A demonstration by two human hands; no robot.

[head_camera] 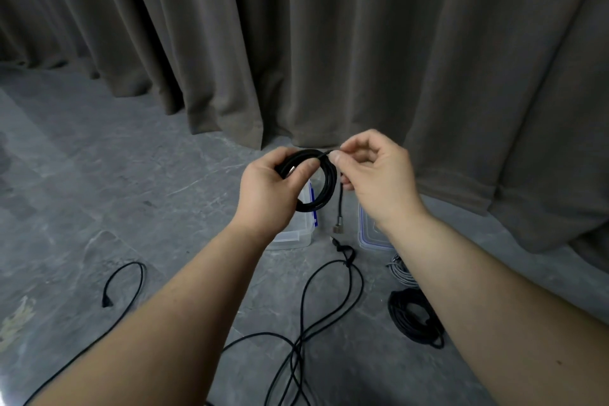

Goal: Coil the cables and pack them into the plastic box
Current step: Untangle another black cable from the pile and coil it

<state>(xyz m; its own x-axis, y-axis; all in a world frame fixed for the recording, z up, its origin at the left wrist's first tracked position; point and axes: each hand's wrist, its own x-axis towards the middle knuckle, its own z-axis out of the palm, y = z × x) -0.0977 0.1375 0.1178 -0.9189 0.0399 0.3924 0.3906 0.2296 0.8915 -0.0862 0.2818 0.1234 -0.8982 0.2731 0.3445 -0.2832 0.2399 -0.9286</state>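
Observation:
My left hand (267,191) grips a coiled black cable (324,181), held in the air above the clear plastic box (291,236). My right hand (375,175) pinches the free end of that same cable near the top of the coil; a short tail hangs down from it and ends in a silver plug (336,227). The box stands on the grey floor, mostly hidden behind my left wrist. Its clear lid (370,237) with a blue seal lies to the right of it, partly covered by my right forearm.
A long loose black cable (309,316) sprawls on the floor in front of me, one end (107,301) at the left. A coiled black cable (415,320) and a grey cable (400,270) lie at the right. A grey-brown curtain (329,43) hangs behind.

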